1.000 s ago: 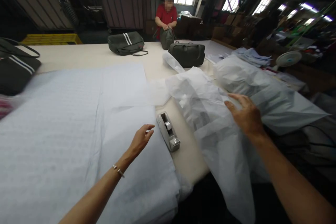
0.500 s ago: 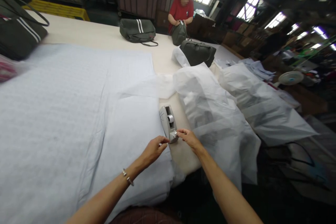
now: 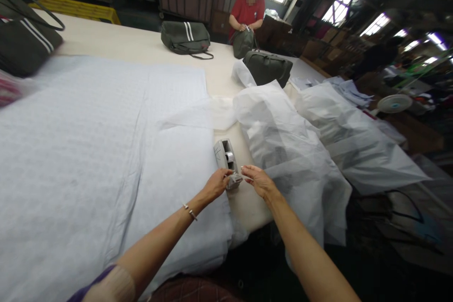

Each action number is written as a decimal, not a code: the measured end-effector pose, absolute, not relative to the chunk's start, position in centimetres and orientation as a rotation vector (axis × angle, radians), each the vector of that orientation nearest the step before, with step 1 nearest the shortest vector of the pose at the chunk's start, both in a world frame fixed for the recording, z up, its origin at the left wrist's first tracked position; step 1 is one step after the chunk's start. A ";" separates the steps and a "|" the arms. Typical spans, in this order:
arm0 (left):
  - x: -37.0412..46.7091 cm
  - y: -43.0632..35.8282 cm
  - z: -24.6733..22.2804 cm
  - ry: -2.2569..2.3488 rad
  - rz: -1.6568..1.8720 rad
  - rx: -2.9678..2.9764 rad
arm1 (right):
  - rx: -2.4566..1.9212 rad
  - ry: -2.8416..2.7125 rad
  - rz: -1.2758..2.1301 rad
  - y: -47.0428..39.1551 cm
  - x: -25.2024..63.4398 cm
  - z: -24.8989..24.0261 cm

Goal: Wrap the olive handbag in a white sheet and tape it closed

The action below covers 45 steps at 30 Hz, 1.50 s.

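Note:
A grey tape dispenser (image 3: 222, 152) with a roll of tape stands on the cream table (image 3: 243, 205), beside the edge of a wide stack of white sheets (image 3: 170, 160). My left hand (image 3: 216, 185) is at the front end of the dispenser, its fingers closed together; what they pinch is too small to make out. Just right of the dispenser is my right hand (image 3: 258, 180), thumb and fingers drawn together, with something tiny and pale at the fingertips. To its right lies a dark bag in a translucent white wrapper (image 3: 279, 137).
Another wrapped bag (image 3: 350, 137) lies further right. Dark bags stand at the back (image 3: 186, 37), back right (image 3: 268, 68) and far left (image 3: 24, 47). Across the table a person in red (image 3: 247, 14) handles a dark bag. A fan (image 3: 394, 103) is at the right.
My left hand has moved up and right onto the dispenser's front end. My right hand has lifted slightly away to the right of it. The person in red has shifted slightly.

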State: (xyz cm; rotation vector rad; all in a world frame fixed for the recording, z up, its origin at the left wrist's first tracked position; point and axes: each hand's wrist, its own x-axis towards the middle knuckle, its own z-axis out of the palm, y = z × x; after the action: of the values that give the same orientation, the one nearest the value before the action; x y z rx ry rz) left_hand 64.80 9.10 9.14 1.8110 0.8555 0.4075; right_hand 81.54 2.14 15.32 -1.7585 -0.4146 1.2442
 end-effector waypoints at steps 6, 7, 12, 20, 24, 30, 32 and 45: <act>66.2 11.0 8.4 0.579 0.319 2.028 | -1.691 -0.311 1.279 1.2 82.1 15.5; 66.3 11.3 8.5 0.524 0.313 2.063 | -1.680 -0.300 1.290 0.9 82.0 15.4; 66.6 13.2 9.3 0.241 0.284 2.209 | -1.649 -0.277 1.313 -0.3 81.5 14.9; 67.6 14.8 9.2 -0.016 0.229 2.387 | -1.643 -0.248 1.301 -0.4 81.2 15.1; 67.7 14.6 9.1 0.000 0.218 2.429 | -1.661 -0.233 1.281 -0.4 80.9 15.6; 66.2 13.4 9.0 0.212 0.249 2.344 | -1.709 -0.276 1.215 -0.4 80.5 15.7; 65.1 12.3 8.8 0.360 0.292 2.265 | -1.719 -0.283 1.196 -0.4 80.3 15.7; 63.0 10.0 9.0 0.687 0.174 1.322 | -1.856 -0.401 1.071 -1.5 79.8 14.3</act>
State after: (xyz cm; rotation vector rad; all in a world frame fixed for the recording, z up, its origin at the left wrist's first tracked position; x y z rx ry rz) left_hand 62.95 9.98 9.00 1.3224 0.6870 0.1739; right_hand 79.76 -1.51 14.35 -1.8565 -0.4011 1.0708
